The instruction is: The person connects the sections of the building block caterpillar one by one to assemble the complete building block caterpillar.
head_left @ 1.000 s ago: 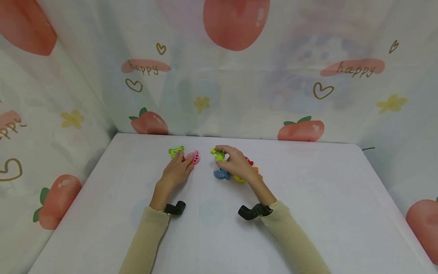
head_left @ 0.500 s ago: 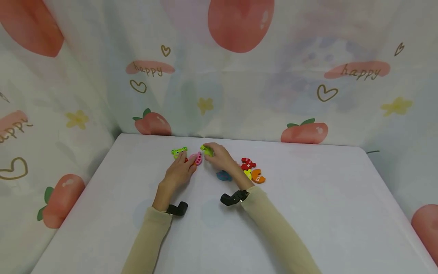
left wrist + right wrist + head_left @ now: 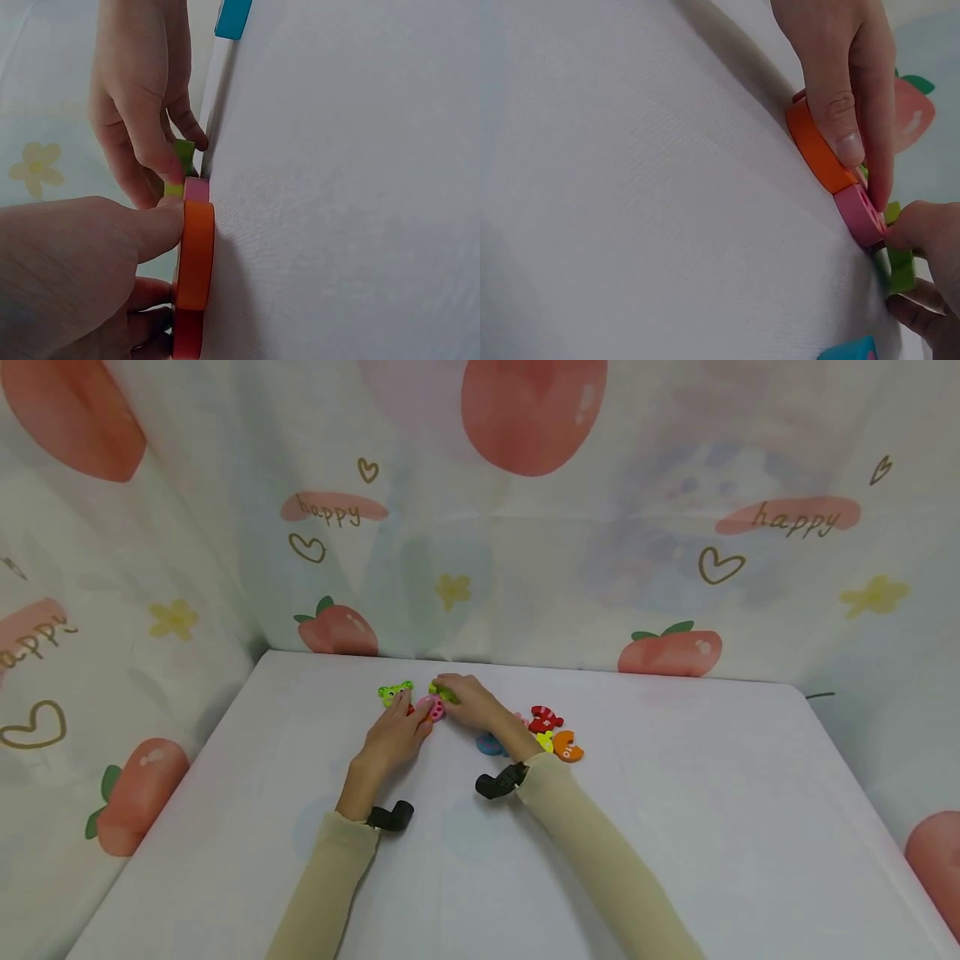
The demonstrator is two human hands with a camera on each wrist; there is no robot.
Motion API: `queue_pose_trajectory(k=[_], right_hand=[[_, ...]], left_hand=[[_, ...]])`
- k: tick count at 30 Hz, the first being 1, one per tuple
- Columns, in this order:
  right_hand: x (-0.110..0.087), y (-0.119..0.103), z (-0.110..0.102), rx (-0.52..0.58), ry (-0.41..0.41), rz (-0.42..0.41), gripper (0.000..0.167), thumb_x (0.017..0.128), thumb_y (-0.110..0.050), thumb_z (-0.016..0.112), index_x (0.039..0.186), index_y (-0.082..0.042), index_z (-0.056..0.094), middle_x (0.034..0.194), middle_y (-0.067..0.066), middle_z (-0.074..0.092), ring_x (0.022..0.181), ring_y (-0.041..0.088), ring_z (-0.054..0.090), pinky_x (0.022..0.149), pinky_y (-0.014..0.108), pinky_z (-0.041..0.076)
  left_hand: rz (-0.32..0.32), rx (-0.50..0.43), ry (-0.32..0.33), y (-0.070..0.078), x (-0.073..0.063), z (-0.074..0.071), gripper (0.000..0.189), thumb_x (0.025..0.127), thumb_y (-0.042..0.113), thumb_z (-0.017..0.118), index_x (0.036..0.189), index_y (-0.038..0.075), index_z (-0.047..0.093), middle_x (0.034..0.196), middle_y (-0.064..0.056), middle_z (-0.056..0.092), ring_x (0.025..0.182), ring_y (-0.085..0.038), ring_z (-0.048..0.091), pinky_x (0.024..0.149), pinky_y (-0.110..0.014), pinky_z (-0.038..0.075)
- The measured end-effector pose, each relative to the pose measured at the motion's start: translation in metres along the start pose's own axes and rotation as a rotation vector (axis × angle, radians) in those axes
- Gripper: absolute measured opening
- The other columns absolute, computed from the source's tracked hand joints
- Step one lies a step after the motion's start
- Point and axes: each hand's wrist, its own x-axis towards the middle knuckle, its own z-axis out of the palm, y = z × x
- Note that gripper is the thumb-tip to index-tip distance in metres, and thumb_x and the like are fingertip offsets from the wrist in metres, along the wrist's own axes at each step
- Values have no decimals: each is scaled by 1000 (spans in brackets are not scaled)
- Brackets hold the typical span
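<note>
My left hand rests with extended fingers on a small cluster of painted toy pieces at the table's far side. Under it, an orange piece lies against a red piece. A pink piece with red dots touches the orange one. Beside the fingertips shows a light-green animal-face piece. From the right, my right hand pinches a green piece between thumb and fingers, tilted up against the pink piece's edge. Fingers hide part of the cluster.
Right of the cluster lie a blue piece, a striped red piece, a yellow piece and an orange piece. My right forearm passes over part of this group. A printed curtain hangs behind the white table.
My right hand has carried the green piece leftward, from above the blue piece to beside the pink piece. My left hand stays on the cluster.
</note>
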Motion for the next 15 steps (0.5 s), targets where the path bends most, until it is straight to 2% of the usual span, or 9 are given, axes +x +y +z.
queue_pose_trajectory(k=[5, 15], right_hand=[[3, -1, 1, -46, -28, -49, 39, 98, -8, 50, 136, -1, 54, 149, 18, 45, 141, 31, 40, 119, 46, 28], [-1, 0, 1, -48, -41, -53, 41, 99, -7, 46, 139, 1, 49, 151, 21, 41, 142, 34, 38, 119, 48, 26]], left_hand=[[-1, 6, 2, 0, -1, 0, 48, 105, 31, 40, 150, 15, 37, 158, -28, 19, 149, -41, 17, 121, -50, 23], [10, 10, 8, -1, 0, 1, 48, 105, 30, 40, 150, 16, 37, 158, -29, 19, 149, -42, 18, 120, -51, 24]])
